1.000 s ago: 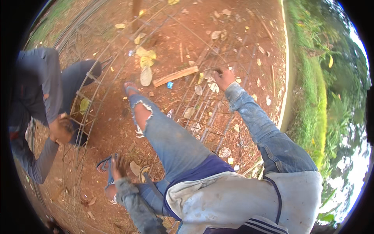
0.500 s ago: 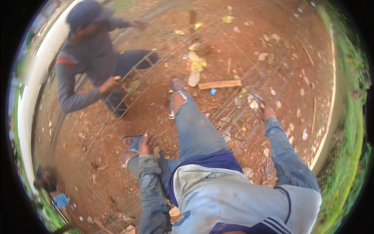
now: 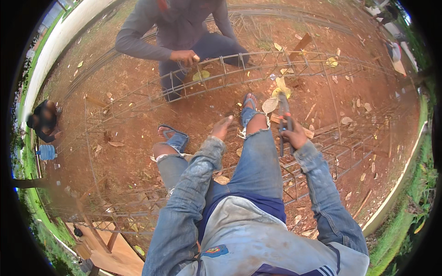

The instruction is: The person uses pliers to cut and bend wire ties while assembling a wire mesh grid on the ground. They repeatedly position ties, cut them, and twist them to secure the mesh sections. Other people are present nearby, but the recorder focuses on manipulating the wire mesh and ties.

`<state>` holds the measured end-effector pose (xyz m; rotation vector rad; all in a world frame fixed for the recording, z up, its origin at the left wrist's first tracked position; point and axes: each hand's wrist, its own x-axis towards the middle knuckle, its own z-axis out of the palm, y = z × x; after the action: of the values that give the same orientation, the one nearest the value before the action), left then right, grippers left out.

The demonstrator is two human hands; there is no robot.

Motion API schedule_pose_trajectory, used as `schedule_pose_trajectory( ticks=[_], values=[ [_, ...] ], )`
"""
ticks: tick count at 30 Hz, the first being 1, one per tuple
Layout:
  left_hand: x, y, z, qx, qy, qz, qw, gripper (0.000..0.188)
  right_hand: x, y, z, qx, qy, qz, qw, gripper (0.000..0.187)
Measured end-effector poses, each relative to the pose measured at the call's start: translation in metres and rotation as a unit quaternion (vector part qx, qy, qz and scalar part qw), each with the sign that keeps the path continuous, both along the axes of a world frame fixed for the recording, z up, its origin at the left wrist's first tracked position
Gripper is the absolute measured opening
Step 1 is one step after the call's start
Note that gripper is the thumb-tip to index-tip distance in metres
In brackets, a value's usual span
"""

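My right hand is closed around the dark handles of a pair of pliers with red-orange marks, jaws pointing away from me. Over my knees, my left hand is held up with its thumb stretched out, and nothing shows in it; its other fingers are partly hidden. Beyond both hands, a long cage of steel reinforcing bars with square stirrups runs across the view, apart from my hands. A co-worker's hand rests at its far side, holding something small and pale.
Another rebar cage lies to the right, behind my right forearm. Wooden boards stand at the lower left. A second person sits at the far left by a blue water jug. Dry leaves litter the red soil.
My view has swung left. Both my hands have risen from low down, and the pliers now show clearly in the right one. The co-worker stays crouched at the cage.
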<state>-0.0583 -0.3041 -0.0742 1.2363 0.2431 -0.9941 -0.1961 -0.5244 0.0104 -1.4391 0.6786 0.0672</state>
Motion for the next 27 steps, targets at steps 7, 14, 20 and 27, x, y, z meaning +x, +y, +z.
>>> schedule_pose_trajectory(
  ticks=[7,14,20,27],
  values=[
    [0.085,-0.073,-0.069,0.077,0.042,-0.009,0.996,0.084,0.16,0.041,-0.112,-0.188,0.123,0.169,0.96,0.029],
    [0.132,-0.088,-0.098,0.104,-0.034,-0.149,0.983,0.09,0.212,-0.002,-0.188,-0.277,0.144,0.252,0.916,0.043],
    [0.142,-0.09,-0.091,0.132,-0.07,-0.146,0.978,0.09,0.2,-0.01,-0.179,-0.208,0.115,0.237,0.942,0.046],
    [0.143,-0.1,-0.128,0.088,-0.071,-0.107,0.988,0.062,0.205,-0.001,-0.167,-0.215,0.075,0.235,0.945,0.053]
  ],
)
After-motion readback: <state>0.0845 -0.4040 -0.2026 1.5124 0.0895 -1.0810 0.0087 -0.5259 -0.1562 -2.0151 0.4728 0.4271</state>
